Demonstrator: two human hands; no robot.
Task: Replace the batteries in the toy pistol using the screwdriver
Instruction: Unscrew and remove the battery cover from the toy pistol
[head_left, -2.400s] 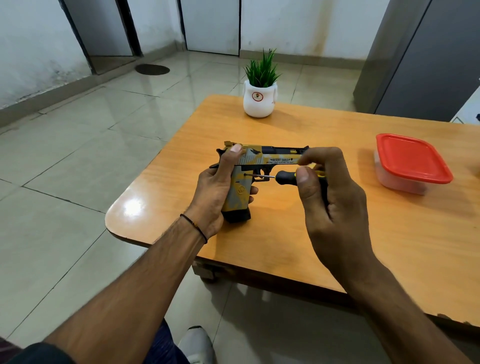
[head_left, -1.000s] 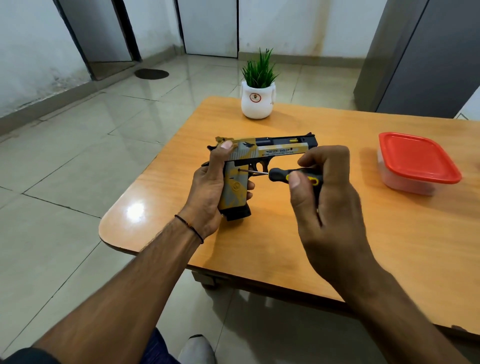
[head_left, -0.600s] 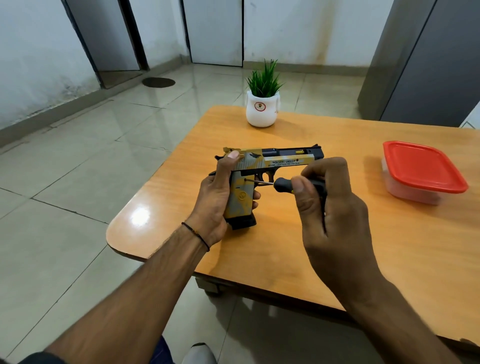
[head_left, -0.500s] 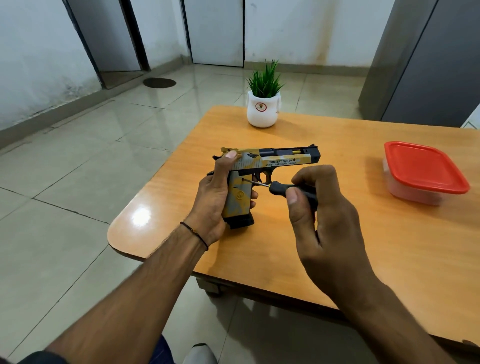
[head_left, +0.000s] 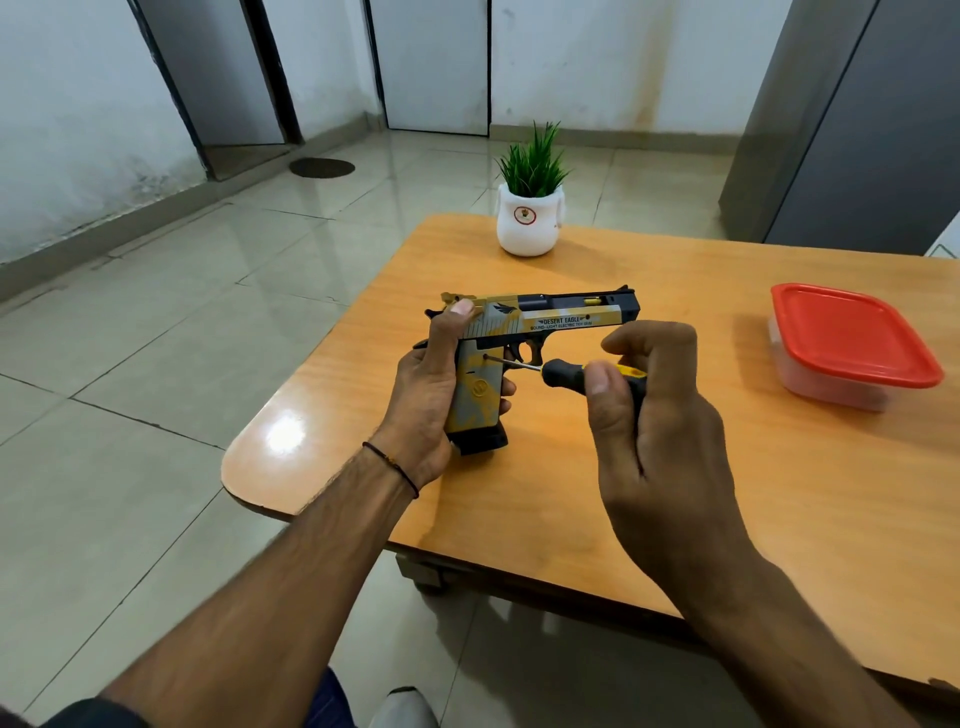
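Observation:
A yellow, grey and black toy pistol stands upright over the wooden table, barrel pointing right. My left hand grips its handle from the left, thumb up on the rear of the slide. My right hand pinches the black and yellow screwdriver between thumb and fingers. The thin metal tip sits on a screw hole at the top of the grip panel. Most of the screwdriver handle is hidden inside my right hand.
A clear plastic box with a red lid sits on the table at the right. A white pot with a green plant stands at the far edge. Tiled floor lies to the left, a grey cabinet behind.
The pistol stays held in my left hand. My right hand's fingers have shifted around the screwdriver handle, with the tip still at the grip screw. The view has drifted slightly.

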